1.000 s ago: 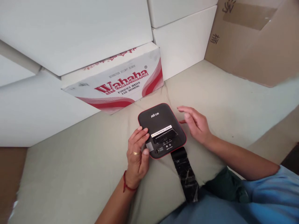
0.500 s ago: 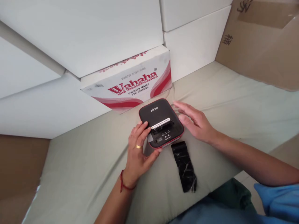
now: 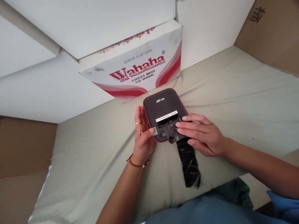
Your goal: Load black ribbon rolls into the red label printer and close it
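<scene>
Lying nearest the person, a black strip (image 3: 188,165) stretches over the pale cloth (image 3: 109,180), its far end just beside the black device (image 3: 156,109), perhaps for easy reach. The device appears to rest on that cloth. The left hand (image 3: 143,137) clamps its left edge, thumb on top and fingers along the side, seemingly to steady it. The right hand (image 3: 205,135) lays outstretched fingers, thumb apart, over a dark piece (image 3: 171,130) below the white label (image 3: 166,116), apparently keeping that flat. Beyond, a red-and-white carton (image 3: 140,67) stands among white boxes (image 3: 205,34), likely set back to leave working room.

Single head-worn view: faces forward, down, near left hand (image 3: 143,138), right hand (image 3: 207,136).
</scene>
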Action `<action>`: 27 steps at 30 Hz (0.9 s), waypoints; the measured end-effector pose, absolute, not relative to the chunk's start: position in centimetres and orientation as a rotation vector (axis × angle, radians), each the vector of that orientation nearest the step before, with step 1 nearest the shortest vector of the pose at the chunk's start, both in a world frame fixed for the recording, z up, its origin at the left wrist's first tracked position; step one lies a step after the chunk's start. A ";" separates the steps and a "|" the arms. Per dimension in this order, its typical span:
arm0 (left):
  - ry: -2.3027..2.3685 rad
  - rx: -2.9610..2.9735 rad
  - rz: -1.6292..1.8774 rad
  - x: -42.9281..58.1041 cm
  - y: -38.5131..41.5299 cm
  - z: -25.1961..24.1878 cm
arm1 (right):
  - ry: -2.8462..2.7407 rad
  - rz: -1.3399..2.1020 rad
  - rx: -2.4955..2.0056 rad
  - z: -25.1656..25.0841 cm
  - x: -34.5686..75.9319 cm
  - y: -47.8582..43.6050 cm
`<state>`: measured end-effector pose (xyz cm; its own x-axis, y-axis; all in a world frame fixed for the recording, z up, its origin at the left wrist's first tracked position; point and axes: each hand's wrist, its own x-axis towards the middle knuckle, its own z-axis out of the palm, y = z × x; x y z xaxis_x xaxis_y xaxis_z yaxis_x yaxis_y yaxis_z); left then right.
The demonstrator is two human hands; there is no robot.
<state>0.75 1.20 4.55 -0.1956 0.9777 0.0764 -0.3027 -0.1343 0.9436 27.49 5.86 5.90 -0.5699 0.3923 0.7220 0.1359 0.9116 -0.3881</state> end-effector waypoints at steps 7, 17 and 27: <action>1.120 0.966 1.518 1.0 0.7 3.5 | -2.121 0.356 -0.419 7.2 27.7 5.4; 1.036 0.614 1.497 2.4 1.1 5.5 | -1.085 1.596 -1.111 7.5 26.8 7.0; 0.941 0.675 1.624 5.0 2.0 9.2 | -1.434 1.427 -0.989 8.6 22.2 5.3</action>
